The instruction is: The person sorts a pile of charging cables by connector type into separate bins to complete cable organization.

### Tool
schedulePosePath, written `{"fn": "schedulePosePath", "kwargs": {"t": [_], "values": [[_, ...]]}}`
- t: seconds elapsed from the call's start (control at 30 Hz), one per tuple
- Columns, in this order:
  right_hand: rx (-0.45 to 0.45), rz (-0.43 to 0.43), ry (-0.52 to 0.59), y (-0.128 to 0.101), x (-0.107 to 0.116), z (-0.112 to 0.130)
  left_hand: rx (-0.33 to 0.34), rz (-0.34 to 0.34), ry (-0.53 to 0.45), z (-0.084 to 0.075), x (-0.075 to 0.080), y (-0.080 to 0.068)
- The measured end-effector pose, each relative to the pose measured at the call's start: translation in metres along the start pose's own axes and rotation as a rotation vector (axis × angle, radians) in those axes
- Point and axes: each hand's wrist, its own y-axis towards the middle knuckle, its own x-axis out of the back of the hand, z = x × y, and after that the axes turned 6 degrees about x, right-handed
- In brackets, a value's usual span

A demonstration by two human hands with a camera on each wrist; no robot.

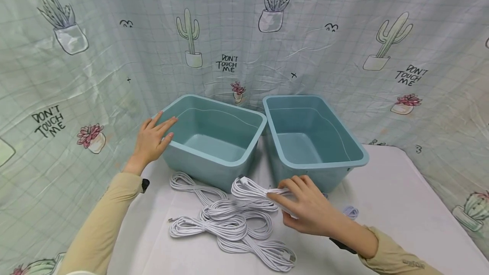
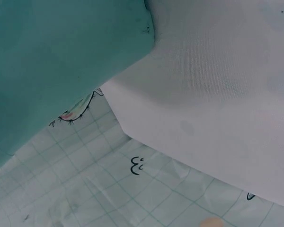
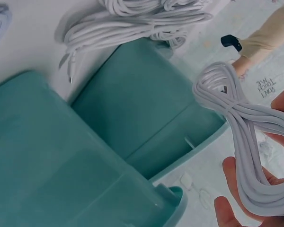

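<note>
My right hand [image 1: 311,209] grips a coiled white cable [image 1: 250,191] by its middle, holding it above other white cables. In the right wrist view the held cable [image 3: 244,127] shows two loops cinched at the center, with the thumb and fingers around it. A pile of bundled white cables [image 1: 225,226] lies on the table below and left of that hand. My left hand [image 1: 152,139] rests at the left rim of the left teal bin [image 1: 206,156], its fingers spread. Only a fingertip appears in the left wrist view.
A second teal bin [image 1: 324,165] stands to the right of the first, their near rims close together. Beyond the right forearm lies a pale lavender cable coil [image 1: 350,212] on the white table [image 1: 386,190]. A printed cactus curtain [image 1: 237,24] hangs behind and beside the table.
</note>
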Motion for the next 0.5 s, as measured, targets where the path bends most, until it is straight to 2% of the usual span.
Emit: {"fn": "schedulePosePath", "kwargs": {"t": [0.5], "values": [[-0.046,-0.032,-0.015,-0.004,0.025,-0.013,-0.010,-0.016,-0.005,0.000,0.000,0.000]]}}
